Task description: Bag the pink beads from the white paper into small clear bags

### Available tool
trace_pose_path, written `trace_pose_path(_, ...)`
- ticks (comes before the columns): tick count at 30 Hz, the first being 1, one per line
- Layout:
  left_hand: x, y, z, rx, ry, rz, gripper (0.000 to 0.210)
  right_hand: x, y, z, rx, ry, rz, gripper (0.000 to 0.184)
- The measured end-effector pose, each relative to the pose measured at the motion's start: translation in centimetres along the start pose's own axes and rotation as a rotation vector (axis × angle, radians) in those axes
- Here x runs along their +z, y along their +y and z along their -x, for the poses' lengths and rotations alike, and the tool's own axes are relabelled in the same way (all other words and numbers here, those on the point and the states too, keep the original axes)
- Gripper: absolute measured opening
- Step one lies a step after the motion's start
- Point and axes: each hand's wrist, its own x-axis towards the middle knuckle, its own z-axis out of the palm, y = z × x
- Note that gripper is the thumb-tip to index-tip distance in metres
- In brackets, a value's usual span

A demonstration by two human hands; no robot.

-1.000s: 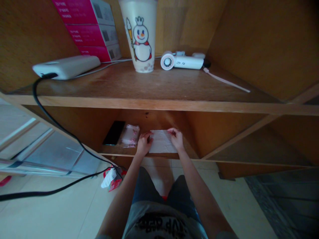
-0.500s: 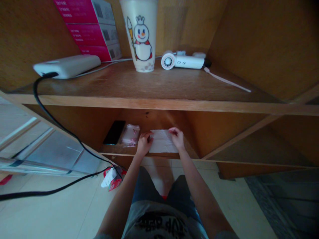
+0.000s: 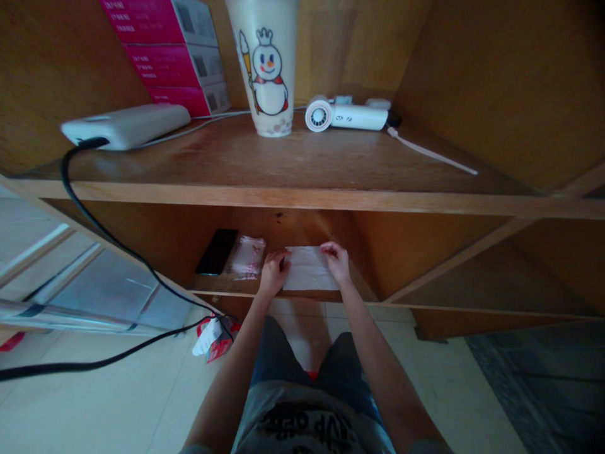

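A white tissue (image 3: 308, 270) lies spread flat on the lower shelf. Its upper left corner is pinched by my left hand (image 3: 275, 271), with thumb and fingers curled together. At the upper right corner my right hand (image 3: 337, 260) pinches the tissue between thumb and fingertips. Just left of my left hand lies a clear plastic packet with pink print (image 3: 248, 256). Beside the packet, a black phone (image 3: 218, 252) rests flat near the compartment's left side.
On the upper shelf (image 3: 302, 167) stand a snowman cup (image 3: 269, 75), a white power bank (image 3: 130, 126), stacked pink boxes (image 3: 163, 57) and a white handheld fan (image 3: 357, 117). A black cable (image 3: 116, 243) hangs across the left. A red-and-white bag (image 3: 217, 340) lies on the floor.
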Motion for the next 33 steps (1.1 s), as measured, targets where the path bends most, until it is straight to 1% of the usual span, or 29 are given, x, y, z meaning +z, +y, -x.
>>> trace_pose_path(4,0.0,-0.1,0.0,0.012,-0.002,0.005,0.029,0.0,-0.1,0.0,0.02,0.023,-0.045,0.018)
trace_pose_path(10,0.1,-0.2,-0.1,0.016,0.001,0.004,0.03,-0.1,-0.1,0.0,0.024,0.02,-0.062,0.017)
trace_pose_path(14,0.1,-0.1,0.0,0.009,-0.003,0.002,0.03,-0.1,0.2,-0.2,0.031,0.05,-0.077,0.015)
trace_pose_path(15,0.0,-0.1,0.0,0.008,-0.002,0.003,0.03,-0.1,0.3,-0.3,0.032,0.047,-0.071,0.015)
trace_pose_path(17,0.0,0.0,0.0,0.007,0.0,0.005,0.029,-0.2,0.3,-0.5,0.029,-0.003,-0.037,0.015)
trace_pose_path(20,0.0,0.0,-0.1,0.008,-0.002,-0.003,0.029,-0.6,0.0,-0.6,-0.002,-0.136,0.049,0.017)
trace_pose_path(23,0.0,0.0,-0.1,0.012,-0.006,-0.016,0.03,-1.3,-0.8,-0.3,-0.058,-0.241,0.186,0.025)
trace_pose_path(24,0.1,0.0,-0.1,0.013,-0.007,-0.019,0.03,-1.5,-1.1,-0.1,-0.083,-0.254,0.255,0.029)
trace_pose_path(26,0.1,-0.1,-0.1,0.015,-0.005,-0.021,0.031,-1.8,-1.5,0.5,-0.141,-0.232,0.421,0.035)
trace_pose_path(29,0.2,-0.1,-0.1,0.014,-0.003,-0.022,0.031,-2.0,-1.9,1.1,-0.207,-0.201,0.62,0.039)
trace_pose_path(33,0.1,0.0,-0.1,0.009,-0.004,-0.022,0.03,-2.0,-2.1,1.2,-0.257,-0.235,0.708,0.048)
